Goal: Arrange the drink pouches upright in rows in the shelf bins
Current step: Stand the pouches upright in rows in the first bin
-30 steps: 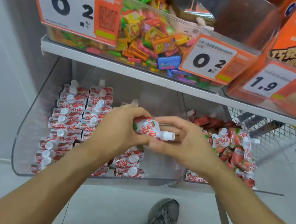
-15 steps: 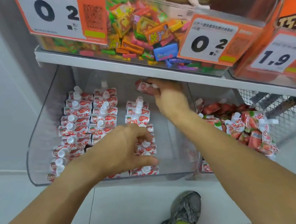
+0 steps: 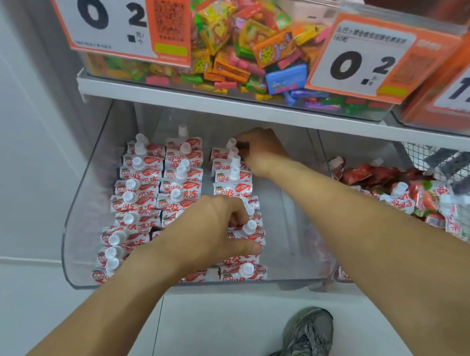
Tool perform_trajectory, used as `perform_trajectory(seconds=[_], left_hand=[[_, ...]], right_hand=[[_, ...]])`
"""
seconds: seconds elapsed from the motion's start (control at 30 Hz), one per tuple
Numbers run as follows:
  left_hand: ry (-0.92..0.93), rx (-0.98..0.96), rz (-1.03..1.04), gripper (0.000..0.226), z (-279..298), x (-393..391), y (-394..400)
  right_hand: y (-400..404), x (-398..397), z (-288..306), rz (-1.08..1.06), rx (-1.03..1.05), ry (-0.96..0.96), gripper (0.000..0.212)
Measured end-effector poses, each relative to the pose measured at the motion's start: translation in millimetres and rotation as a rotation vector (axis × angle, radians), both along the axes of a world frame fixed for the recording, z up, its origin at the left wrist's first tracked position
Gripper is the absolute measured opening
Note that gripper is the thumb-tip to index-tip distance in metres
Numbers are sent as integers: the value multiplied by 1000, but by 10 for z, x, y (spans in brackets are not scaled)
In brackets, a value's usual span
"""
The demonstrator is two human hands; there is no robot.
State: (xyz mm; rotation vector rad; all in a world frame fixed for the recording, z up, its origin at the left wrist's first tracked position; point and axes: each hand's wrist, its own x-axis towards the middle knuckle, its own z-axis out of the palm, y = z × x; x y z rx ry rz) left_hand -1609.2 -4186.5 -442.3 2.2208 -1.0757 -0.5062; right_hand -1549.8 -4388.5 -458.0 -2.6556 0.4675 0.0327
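Right hand (image 3: 258, 150) is deep at the back of the clear bin (image 3: 80, 215), fingers curled round the top of a drink pouch (image 3: 225, 155) and setting it in at the far end of the third row (image 3: 236, 202); its white cap pokes out just beyond the fingertips; the pouch looks upright, touching the next one in front of it. Left hand (image 3: 212, 235) sits nearer the front, fingers bent down onto the pouches of that same row, thumb stretched along their right side; it seems to brace them rather than lift one, though whether it actually pinches a cap I cannot tell; a white cap shows just past its knuckles.

Left of both hands, two full rows (image 3: 152, 189) stand done, caps up; right of the thumb the bin floor is bare plastic; so this is the placing step, third row being packed from the back. Beyond the right wrist, in the neighbouring bin, lies the loose heap of pouches (image 3: 410, 193), jumbled and not upright.

Next move, by my reckoning: let go at the back without tipping the pouch, then reach right to the heap for another; the brace should hold the row steady, since soft pouches topple easily.
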Motion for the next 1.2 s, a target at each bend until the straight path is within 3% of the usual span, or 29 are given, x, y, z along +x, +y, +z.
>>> perform_trajectory(seconds=[0.1, 0.23, 0.4, 0.5, 0.63, 0.7, 0.9, 1.03, 1.2], left_hand=[[-17, -3, 28, 46, -9, -19, 47], [-78, 48, 40, 52, 8, -77, 131], [-41, 116, 66, 49, 130, -316, 240], [1, 205, 56, 32, 266, -428, 183], [92, 346, 38, 39, 306, -263, 62], [115, 413, 46, 50, 253, -184, 31], [253, 276, 83, 36, 247, -291, -83], [386, 146, 93, 19, 185, -399, -106], [599, 126, 161, 39, 190, -456, -81]], right_hand=[[-16, -51, 108, -5, -28, 96, 18], [43, -445, 281, -63, -25, 272, 47], [305, -1228, 383, -148, 660, 376, 80], [397, -1469, 410, -83, 791, 408, 70], [450, -1578, 425, -87, 887, 397, 25], [450, -1635, 427, -116, 925, 379, 16], [468, -1755, 444, -198, 866, 361, 28], [524, -1780, 519, -143, 793, 304, 32], [462, -1830, 535, -214, 752, 338, 47]])
